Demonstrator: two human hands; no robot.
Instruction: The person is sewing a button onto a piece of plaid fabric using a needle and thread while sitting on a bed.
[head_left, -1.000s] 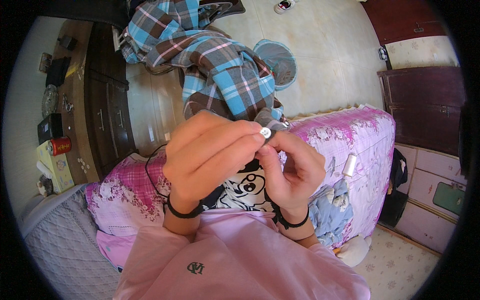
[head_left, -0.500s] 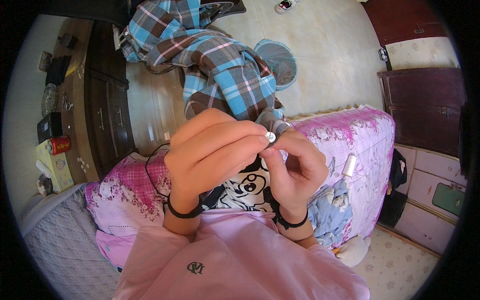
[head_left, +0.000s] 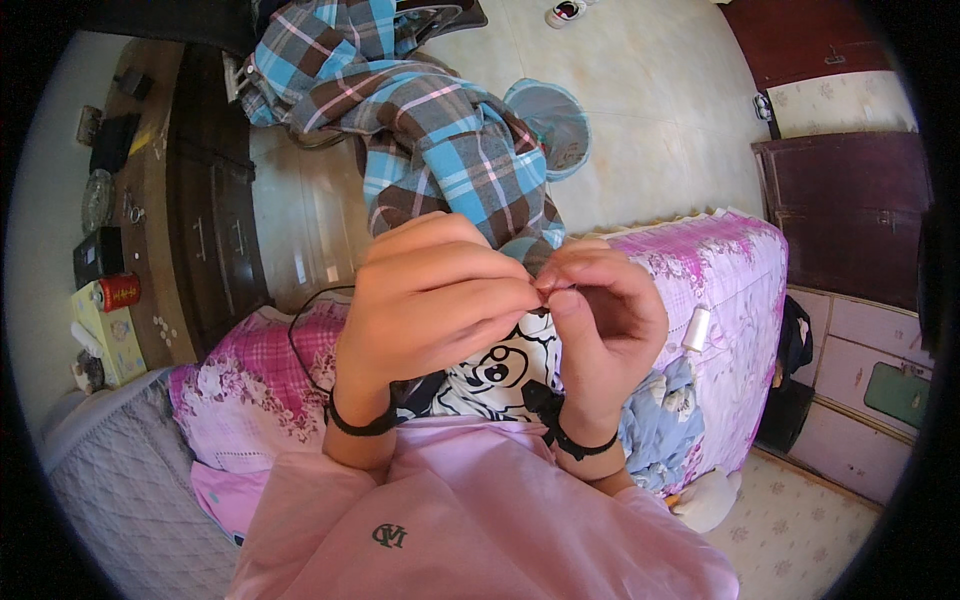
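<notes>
In front of my chest, my left hand (head_left: 430,300) and my right hand (head_left: 612,325) meet at the fingertips. My left fingers pinch an edge of the blue, grey and brown plaid shirt (head_left: 455,140), which hangs away from me toward the floor. A small dark bit of cloth shows under the fingertips. My right thumb and forefinger are pressed together at the same spot; whatever they hold is too small to make out. The white button seen earlier is hidden now. To the right, a white thread spool (head_left: 697,328) lies on the bed.
The bed has a pink and white flowered cover (head_left: 735,290), with crumpled grey-blue cloth (head_left: 660,425) near my right forearm. Beyond the shirt stands a lined waste bin (head_left: 575,150). A wooden cabinet (head_left: 150,250) at the left carries a red can (head_left: 119,291) and a tissue box (head_left: 112,340).
My right fingertips have closed in over the spot where the white button showed, covering it. My left hand has turned slightly, its fingers still pinched together.
</notes>
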